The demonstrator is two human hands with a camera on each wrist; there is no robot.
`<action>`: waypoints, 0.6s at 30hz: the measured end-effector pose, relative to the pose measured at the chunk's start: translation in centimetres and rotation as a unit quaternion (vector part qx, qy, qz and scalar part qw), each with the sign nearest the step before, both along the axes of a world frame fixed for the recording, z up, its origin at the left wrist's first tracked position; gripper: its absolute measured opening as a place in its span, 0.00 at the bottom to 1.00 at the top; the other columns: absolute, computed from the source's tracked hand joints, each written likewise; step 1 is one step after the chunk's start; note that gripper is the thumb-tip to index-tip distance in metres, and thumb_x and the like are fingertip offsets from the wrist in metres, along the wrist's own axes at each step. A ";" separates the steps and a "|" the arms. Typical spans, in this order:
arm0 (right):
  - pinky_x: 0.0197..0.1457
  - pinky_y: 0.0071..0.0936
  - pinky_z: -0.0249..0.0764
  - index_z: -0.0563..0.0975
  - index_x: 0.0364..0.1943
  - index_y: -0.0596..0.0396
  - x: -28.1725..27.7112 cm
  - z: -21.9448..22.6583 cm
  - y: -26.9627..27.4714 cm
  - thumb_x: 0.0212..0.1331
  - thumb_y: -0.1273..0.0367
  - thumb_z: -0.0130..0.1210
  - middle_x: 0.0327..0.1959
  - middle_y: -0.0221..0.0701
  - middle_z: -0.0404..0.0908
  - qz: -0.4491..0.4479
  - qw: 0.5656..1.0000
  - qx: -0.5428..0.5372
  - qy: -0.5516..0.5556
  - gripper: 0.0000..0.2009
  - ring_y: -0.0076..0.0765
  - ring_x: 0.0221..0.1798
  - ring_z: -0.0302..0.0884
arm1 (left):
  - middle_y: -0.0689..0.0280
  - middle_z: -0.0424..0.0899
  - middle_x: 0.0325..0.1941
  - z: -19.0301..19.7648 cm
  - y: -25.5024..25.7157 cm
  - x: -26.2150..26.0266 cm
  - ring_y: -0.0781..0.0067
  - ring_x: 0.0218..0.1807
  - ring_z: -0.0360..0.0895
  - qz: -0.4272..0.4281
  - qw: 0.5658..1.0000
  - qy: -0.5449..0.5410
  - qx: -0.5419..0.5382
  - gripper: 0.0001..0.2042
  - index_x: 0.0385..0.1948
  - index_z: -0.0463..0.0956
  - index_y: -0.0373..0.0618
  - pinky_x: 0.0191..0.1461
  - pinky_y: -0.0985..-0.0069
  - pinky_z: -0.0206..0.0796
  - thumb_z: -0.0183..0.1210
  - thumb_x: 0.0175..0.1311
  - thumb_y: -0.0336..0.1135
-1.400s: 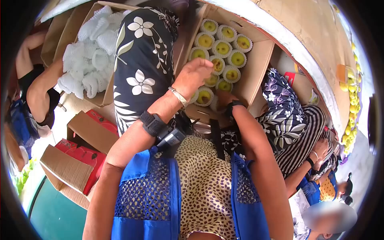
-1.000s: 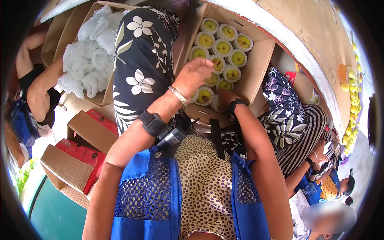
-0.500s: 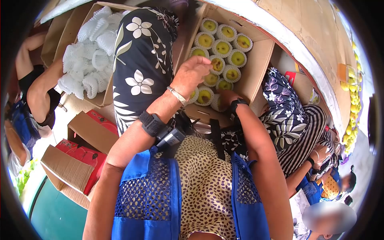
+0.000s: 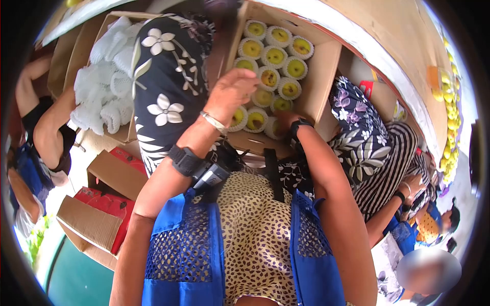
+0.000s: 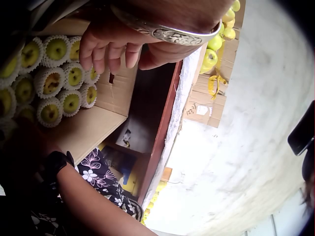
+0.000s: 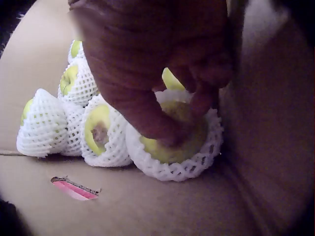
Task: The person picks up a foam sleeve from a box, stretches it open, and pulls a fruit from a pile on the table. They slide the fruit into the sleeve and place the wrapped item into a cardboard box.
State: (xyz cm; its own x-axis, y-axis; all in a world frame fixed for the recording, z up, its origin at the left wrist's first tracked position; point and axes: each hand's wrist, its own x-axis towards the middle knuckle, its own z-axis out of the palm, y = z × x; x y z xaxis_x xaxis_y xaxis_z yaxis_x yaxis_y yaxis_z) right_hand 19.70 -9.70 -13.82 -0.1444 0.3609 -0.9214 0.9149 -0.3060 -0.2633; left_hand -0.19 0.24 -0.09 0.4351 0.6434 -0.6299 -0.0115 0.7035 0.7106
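Note:
Yellow-green apples (image 4: 275,57) in white foam net sleeves fill much of an open cardboard box (image 4: 325,64) in front of me. My right hand (image 4: 287,121) reaches into the box's near right corner. In the right wrist view its thumb and fingers grip the top of a sleeved apple (image 6: 160,153), which stands upright against the box walls. My left hand (image 4: 232,93) hovers over the left side of the apples, its fingers loosely bent with nothing in them. Seen from the left wrist, those fingers (image 5: 115,56) hang above the rows. Part of the near left row is hidden under that hand.
A carton heaped with white foam nets (image 4: 104,84) stands at the left, beyond my patterned trouser leg (image 4: 166,76). Nearer lie red and brown cartons (image 4: 92,219). A white-edged ledge (image 4: 357,43) borders the box at right. Other people sit at both sides.
The head view has shifted, so the box and apples sit slightly further left and higher. My right hand stays at the corner apple, and my left stays over the left side.

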 end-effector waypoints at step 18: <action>0.54 0.33 0.69 0.70 0.51 0.57 0.0 -4.7 -0.7 0.35 0.61 0.63 0.52 0.44 0.72 0.036 0.999 0.011 -0.035 0.33 0.42 0.55 0.71 | 0.66 0.77 0.46 -1.4 0.0 -0.2 0.74 0.47 0.72 -0.027 0.995 0.095 0.015 0.11 0.44 0.70 0.47 0.50 0.75 0.62 0.48 0.62 0.36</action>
